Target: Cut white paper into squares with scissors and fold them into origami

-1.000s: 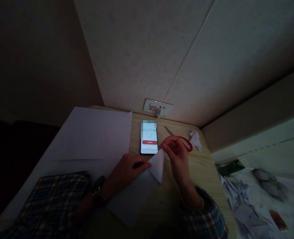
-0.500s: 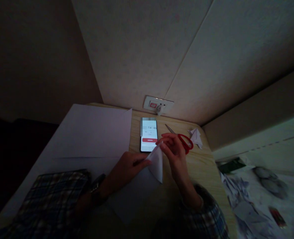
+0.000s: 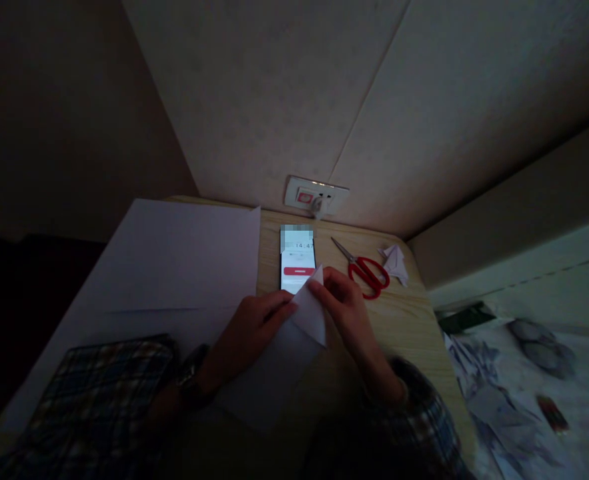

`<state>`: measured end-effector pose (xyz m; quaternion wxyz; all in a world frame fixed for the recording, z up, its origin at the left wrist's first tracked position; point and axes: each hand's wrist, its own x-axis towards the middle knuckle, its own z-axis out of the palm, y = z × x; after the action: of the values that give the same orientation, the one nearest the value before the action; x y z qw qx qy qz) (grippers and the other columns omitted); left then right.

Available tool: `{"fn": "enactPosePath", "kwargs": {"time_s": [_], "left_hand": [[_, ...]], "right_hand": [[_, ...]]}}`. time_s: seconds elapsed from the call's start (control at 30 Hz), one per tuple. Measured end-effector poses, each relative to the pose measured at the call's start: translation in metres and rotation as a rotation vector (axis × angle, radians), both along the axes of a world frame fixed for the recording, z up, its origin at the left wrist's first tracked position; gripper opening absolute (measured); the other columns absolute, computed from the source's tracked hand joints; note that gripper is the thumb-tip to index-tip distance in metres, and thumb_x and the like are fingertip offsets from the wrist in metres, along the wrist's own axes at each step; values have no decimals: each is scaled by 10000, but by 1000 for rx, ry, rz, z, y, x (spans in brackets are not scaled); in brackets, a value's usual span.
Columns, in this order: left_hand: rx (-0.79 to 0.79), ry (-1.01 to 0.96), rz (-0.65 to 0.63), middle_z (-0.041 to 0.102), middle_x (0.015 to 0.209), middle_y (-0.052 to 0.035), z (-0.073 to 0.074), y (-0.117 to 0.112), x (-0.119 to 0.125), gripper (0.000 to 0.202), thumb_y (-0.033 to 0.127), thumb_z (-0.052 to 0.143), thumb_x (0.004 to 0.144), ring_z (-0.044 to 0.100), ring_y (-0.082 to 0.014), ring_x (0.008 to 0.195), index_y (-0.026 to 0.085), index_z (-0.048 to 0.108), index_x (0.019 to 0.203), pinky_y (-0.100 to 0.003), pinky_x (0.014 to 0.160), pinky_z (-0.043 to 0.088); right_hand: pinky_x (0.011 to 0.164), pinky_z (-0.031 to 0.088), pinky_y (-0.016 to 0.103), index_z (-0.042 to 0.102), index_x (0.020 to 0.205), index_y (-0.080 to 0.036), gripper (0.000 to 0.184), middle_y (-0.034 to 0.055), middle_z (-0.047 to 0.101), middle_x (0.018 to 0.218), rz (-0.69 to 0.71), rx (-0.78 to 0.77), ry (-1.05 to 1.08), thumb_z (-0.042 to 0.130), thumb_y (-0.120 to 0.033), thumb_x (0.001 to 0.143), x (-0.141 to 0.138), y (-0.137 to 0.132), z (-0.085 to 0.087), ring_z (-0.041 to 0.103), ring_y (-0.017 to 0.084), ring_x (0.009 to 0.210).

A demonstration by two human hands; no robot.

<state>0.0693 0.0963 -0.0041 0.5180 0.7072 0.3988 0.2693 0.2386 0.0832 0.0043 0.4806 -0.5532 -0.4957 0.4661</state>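
A white paper sheet (image 3: 279,370) lies on the wooden table (image 3: 404,327) in front of me, its far corner folded up into a flap (image 3: 310,312). My left hand (image 3: 252,327) presses down on the sheet, its fingertips at the flap's left edge. My right hand (image 3: 342,310) pinches the flap's tip between thumb and fingers. A lit phone (image 3: 297,260) lies flat just behind the flap. Both arms wear plaid sleeves, and a watch sits on the left wrist.
A large white sheet (image 3: 174,257) covers the table's left half. Red-handled scissors (image 3: 367,273) and a small folded paper figure (image 3: 394,261) lie at the back right. A wall socket (image 3: 314,197) sits behind the phone. Paper scraps lie on the surface to the right (image 3: 494,407).
My right hand has come down and left with the flap's tip, uncovering the scissors. The flap lies lower, and my left fingers have slid up to its edge.
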Motion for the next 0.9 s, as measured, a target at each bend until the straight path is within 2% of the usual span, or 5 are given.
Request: {"fn": "enactPosePath", "kwargs": {"time_s": [0.17, 0.4, 0.67, 0.9], "left_hand": [[17, 17, 0, 670, 712, 19, 0, 0, 1, 290, 327, 447, 926, 594, -136, 641, 161, 641, 791, -221, 603, 395], [-12, 26, -24, 609, 624, 34, 0, -2, 2, 265, 336, 473, 905, 532, -118, 551, 153, 646, 822, -218, 537, 363], [-77, -14, -108, 636, 699, 12, -1, -3, 3, 255, 358, 483, 896, 568, -138, 613, 152, 633, 880, -224, 556, 376], [-96, -9, -97, 622, 676, 14, -1, -2, 3, 258, 361, 488, 890, 556, -140, 606, 151, 635, 855, -225, 557, 376]], "right_hand": [[517, 313, 255, 510, 609, -212, 228, -49, 475, 587, -25, -19, 58, 635, -341, 749, -2, 0, 0, 417, 118, 559], [502, 301, 248, 507, 614, -208, 226, -50, 473, 590, -60, -35, 82, 642, -341, 739, -4, -1, 0, 407, 112, 551], [507, 306, 253, 482, 596, -214, 243, -56, 444, 583, -68, -5, 56, 636, -325, 748, -3, -2, -3, 388, 113, 549], [508, 299, 250, 487, 602, -212, 236, -54, 448, 591, -67, 2, 72, 645, -310, 747, -4, -2, -4, 388, 110, 560]]}}
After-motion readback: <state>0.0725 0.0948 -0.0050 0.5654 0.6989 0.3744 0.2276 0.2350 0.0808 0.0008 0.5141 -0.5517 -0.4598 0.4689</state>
